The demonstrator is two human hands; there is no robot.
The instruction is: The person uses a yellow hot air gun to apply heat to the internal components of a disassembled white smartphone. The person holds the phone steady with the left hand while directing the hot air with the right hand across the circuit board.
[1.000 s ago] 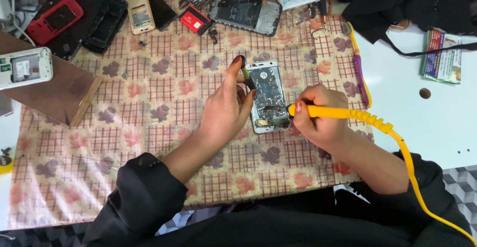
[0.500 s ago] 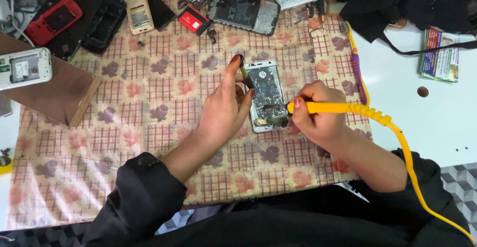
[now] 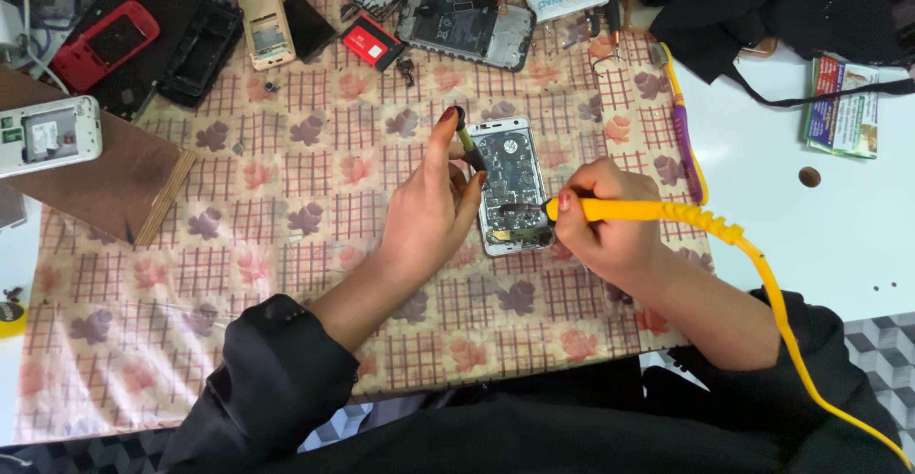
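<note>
Head view: the right hand (image 3: 605, 221) is closed around a yellow iron (image 3: 658, 211), its dark tip lying across the lower part of an opened phone (image 3: 513, 184) just to the hand's left. The iron's yellow cord (image 3: 810, 341) runs off to the right and down past the sleeve. The left hand (image 3: 434, 209) sits on the other side of the phone, thumb and fingers pinched on a thin dark tool (image 3: 467, 147) that stands tilted at the phone's upper left edge. The phone lies flat, board side up, between both hands on a checked cloth (image 3: 286, 274) with leaf prints that covers the worktop (image 3: 820, 245). Beyond the hands, more stripped phones (image 3: 465, 24) and a red phone (image 3: 112, 43) lie in a row. Far left of the left hand, a white phone (image 3: 48, 134) rests on a brown board (image 3: 114, 183). Beyond the right hand, dark fabric (image 3: 753, 2) is heaped.
</note>
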